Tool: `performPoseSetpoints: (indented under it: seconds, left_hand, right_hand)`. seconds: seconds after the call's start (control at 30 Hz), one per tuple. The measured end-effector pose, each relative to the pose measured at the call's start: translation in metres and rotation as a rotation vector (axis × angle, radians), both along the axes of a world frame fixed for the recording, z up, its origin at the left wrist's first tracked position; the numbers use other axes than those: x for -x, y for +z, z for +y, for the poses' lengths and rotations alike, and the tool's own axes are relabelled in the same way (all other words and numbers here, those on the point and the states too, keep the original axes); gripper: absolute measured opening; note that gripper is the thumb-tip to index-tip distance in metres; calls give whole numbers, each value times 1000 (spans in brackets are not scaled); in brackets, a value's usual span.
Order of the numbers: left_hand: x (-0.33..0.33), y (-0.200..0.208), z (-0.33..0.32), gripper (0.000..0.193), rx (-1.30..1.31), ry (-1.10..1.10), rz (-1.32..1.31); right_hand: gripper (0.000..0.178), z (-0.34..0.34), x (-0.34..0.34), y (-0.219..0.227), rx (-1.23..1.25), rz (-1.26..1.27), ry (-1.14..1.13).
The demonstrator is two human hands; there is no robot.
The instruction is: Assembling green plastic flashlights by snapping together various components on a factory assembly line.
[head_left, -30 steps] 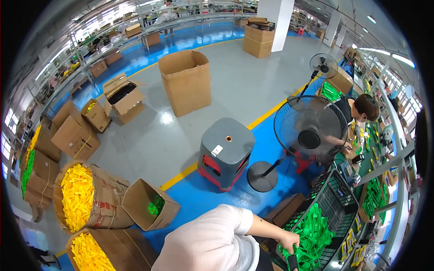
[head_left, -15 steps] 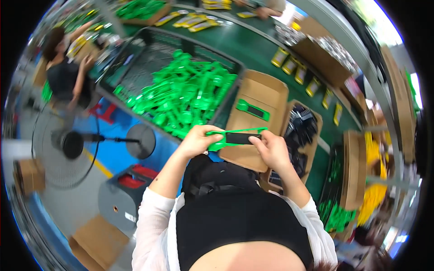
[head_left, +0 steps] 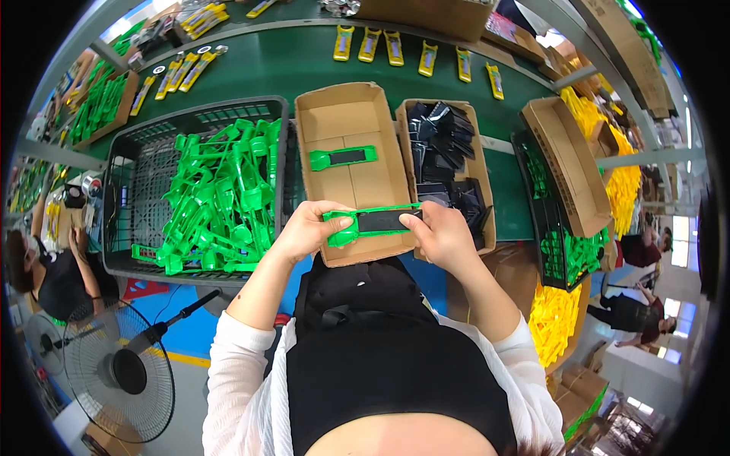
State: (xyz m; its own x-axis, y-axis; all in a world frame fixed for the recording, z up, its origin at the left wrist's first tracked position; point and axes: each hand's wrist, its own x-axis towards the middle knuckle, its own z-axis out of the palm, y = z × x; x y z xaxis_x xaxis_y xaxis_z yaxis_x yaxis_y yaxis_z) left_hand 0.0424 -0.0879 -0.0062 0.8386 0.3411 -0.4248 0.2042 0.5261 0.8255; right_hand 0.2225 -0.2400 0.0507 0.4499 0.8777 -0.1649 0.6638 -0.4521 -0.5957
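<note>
In front of my body I hold a green plastic casing [head_left: 341, 231] with a dark rectangular panel [head_left: 379, 221] set in its long opening. My left hand [head_left: 306, 230] is closed on its wide end, thumb on top. At the narrow end, my right hand [head_left: 447, 237] pinches the casing, its thumb pressing the panel's end. Both hands are above the near part of a shallow cardboard tray [head_left: 338, 114]. Inside that tray lies a similar green casing [head_left: 319, 160] with a dark panel in it.
Left of the tray, a dark plastic crate [head_left: 122, 163] holds a heap of green casings [head_left: 228, 186]. A cardboard box [head_left: 480, 137] of dark panels [head_left: 445, 144] stands on the right. Several yellow-and-grey tools [head_left: 369, 45] lie on the green bench [head_left: 293, 64]. A fan [head_left: 125, 371] stands lower left.
My view has turned, so the crate and trays now appear further left and more upright. Both hands keep their hold on the green casing, and the right thumb still presses the panel.
</note>
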Motion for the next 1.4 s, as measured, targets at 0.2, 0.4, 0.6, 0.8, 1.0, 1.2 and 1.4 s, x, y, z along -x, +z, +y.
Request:
performPoseSetpoints:
  seconds: [0.2,0.4,0.6,0.8,1.0,1.2,1.4]
  left_hand:
    - [-8,-21,-4,20,-43,53,14]
    - [-13,-18,-4,15,-258,80,163]
    - [2,-48,-6,19,-439,54,191]
    - [-5,-39,-28,16,-39,138,59]
    - [-10,-34,-4,16,-416,0,103]
    - [-17,-12,6,16,-431,-133,194]
    - [-26,6,-2,17,-508,-118,201]
  right_hand:
    - [36,10,-12,-27,123,112,-68]
    - [32,18,-15,-33,75,-52,-10]
    - [39,11,-10,-47,83,-93,69]
    - [40,9,-16,-50,170,-97,87]
    - [61,9,-32,-51,34,-99,-100]
    - [33,-7,-38,-95,-48,302,68]
    - [31,-2,-35,-62,-34,531,-149]
